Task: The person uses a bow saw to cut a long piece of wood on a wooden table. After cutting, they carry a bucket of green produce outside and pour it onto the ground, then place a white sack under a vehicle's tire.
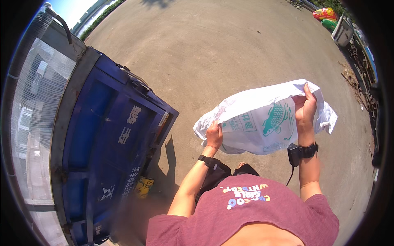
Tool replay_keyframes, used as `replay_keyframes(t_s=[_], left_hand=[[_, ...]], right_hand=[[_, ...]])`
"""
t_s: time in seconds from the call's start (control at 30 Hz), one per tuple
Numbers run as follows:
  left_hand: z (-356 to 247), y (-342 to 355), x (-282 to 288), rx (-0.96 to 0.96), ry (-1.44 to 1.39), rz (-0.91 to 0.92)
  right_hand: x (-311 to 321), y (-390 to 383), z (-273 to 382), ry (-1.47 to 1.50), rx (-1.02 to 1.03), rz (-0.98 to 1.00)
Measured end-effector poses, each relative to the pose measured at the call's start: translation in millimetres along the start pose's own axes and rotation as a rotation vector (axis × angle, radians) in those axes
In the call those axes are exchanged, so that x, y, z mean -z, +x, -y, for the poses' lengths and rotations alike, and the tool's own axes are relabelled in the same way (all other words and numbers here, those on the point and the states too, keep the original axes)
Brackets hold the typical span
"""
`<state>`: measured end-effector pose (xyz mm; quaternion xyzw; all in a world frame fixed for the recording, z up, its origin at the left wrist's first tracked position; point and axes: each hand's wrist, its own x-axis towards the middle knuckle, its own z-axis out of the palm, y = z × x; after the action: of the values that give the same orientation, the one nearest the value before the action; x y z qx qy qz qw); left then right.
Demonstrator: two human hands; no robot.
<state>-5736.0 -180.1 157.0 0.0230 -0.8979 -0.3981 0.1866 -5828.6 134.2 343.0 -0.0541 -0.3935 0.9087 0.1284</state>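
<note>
A white woven sack (254, 106) with a green fish print is stretched sideways in front of me, off the ground. My left hand (214, 134) is closed on its lower left edge, fingers wrapped round the fabric. At the right end my right hand (305, 107) grips the sack's edge, with the thumb pointing up and the fingers partly hidden behind the fabric. The sack looks limp and rather flat; whether anything is inside, I cannot tell. Its right end hangs crumpled beyond my right hand. A black device is strapped on each wrist.
On my left stands a blue metal vehicle body (111, 135) with a clear plastic cover (37, 110) and a yellow plate (144, 187) low down. Concrete ground (205, 45) stretches ahead. Along the right edge lie piled scraps (361, 61) and red-yellow and green bags (326, 17).
</note>
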Motion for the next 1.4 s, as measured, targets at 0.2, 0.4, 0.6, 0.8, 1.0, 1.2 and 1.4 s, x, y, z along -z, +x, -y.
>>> replay_keyframes(t_s=[0.2,0.4,0.6,0.8,1.0,1.2,1.4], left_hand=[[27.9,184.1,-4.0,0.193,-0.163,-0.369],[64.1,358.3,-24.1,0.117,-0.026,-0.524],[79.7,494.0,-2.2,0.133,0.321,-0.280],[159.4,599.8,-6.8,0.356,0.472,-0.539],[186.1,627.6,50.8,0.732,0.745,-0.714],[301.6,643.9,92.0,1.110,0.719,-0.811],[377.9,681.0,161.3,1.171,0.764,-0.980]], right_hand=[[-35.6,233.0,-107.7,-0.322,-0.009,-0.055],[-89.8,415.6,-165.4,-0.461,0.130,0.301],[-158.3,589.9,-293.5,-0.866,-0.398,0.144],[-313.7,771.5,-476.2,-0.521,-0.173,0.684],[-522.8,755.9,-684.9,-0.783,-0.356,1.083],[-679.9,646.8,-842.5,-0.957,-0.404,1.453],[-814.2,630.1,-942.9,-0.813,-0.361,1.780]])
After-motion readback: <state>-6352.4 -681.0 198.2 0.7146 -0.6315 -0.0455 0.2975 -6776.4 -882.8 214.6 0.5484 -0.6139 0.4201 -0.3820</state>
